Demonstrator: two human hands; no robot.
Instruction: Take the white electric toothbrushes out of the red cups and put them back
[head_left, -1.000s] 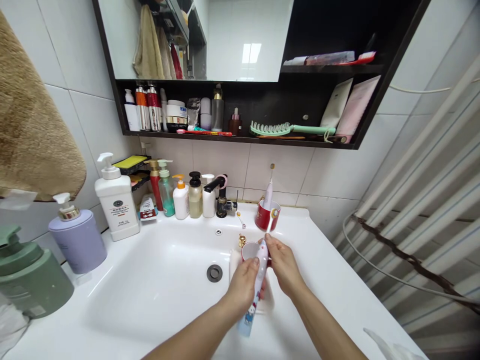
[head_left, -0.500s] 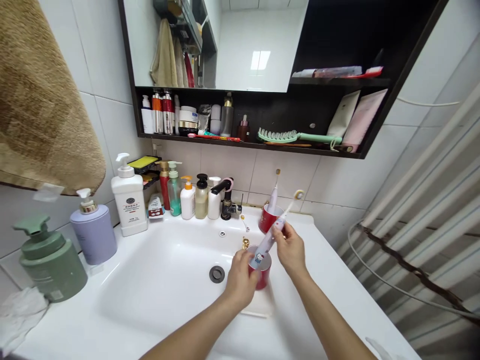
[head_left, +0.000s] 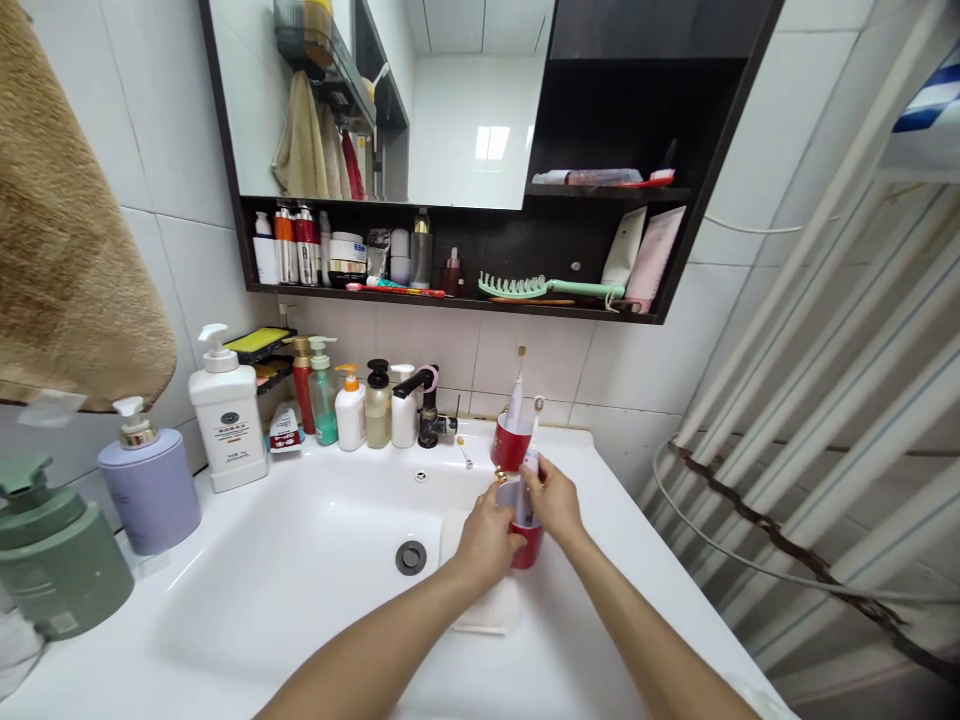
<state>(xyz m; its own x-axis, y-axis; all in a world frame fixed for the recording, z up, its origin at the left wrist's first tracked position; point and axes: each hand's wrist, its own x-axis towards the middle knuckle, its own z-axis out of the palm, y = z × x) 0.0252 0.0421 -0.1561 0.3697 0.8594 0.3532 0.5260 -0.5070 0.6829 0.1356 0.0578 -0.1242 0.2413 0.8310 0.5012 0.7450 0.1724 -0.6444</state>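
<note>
My left hand (head_left: 489, 538) is wrapped round a red cup (head_left: 527, 552) held over the right side of the sink. Inside that cup stands the lower end of a pale electric toothbrush (head_left: 531, 466), nearly upright with its head up. My right hand (head_left: 553, 500) is closed round the toothbrush handle. Behind them, a second red cup (head_left: 510, 446) rests on the sink's back ledge and holds another electric toothbrush (head_left: 516, 400). A black faucet (head_left: 427, 405) is to the left of it.
Pump bottles line the back of the white sink (head_left: 315, 560), including a white bottle (head_left: 229, 425) and a purple bottle (head_left: 150, 490). A dark cabinet (head_left: 465, 308) with toiletries overhangs the ledge. At left hangs a brown towel (head_left: 75, 250); ridged white pipes (head_left: 810, 420) flank the right.
The toothbrush has gone from tilted to nearly upright, its lower end down inside the cup. My right hand has come lower with it. The camera view has shifted.
</note>
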